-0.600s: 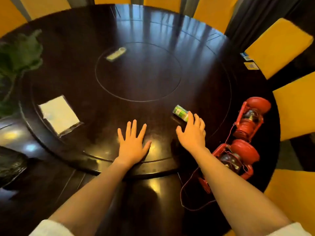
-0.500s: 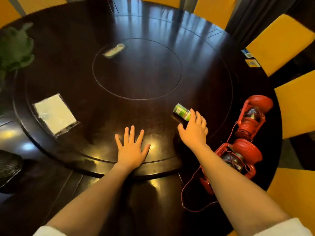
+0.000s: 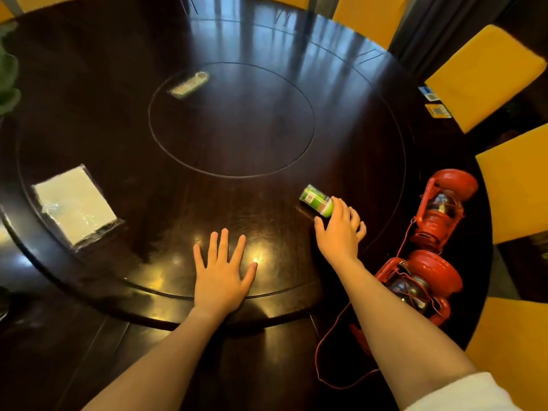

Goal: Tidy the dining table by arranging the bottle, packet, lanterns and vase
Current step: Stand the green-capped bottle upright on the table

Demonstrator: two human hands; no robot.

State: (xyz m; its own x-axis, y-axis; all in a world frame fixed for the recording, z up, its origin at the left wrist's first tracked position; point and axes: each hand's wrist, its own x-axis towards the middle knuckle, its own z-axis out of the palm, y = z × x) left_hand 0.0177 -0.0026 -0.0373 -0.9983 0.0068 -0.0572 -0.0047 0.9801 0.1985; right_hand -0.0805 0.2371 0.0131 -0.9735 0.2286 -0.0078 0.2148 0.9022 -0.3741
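The left hand [image 3: 221, 275] lay flat on the dark round desk [image 3: 341, 120], fingers spread and holding nothing. The right hand [image 3: 341, 232] reached to a small green bottle [image 3: 317, 200] lying on its side, its fingers loosely curled with the tips touching the bottle's near end; whether they gripped it could not be told. Two red lanterns [image 3: 427, 256] lay tipped at the desk's right edge, the nearer one partly hidden behind the right forearm. A clear packet [image 3: 75, 206] sat well to the left. A blurred object [image 3: 189, 83] lay far off, and green leaves [image 3: 7, 75] were cut off at the left border.
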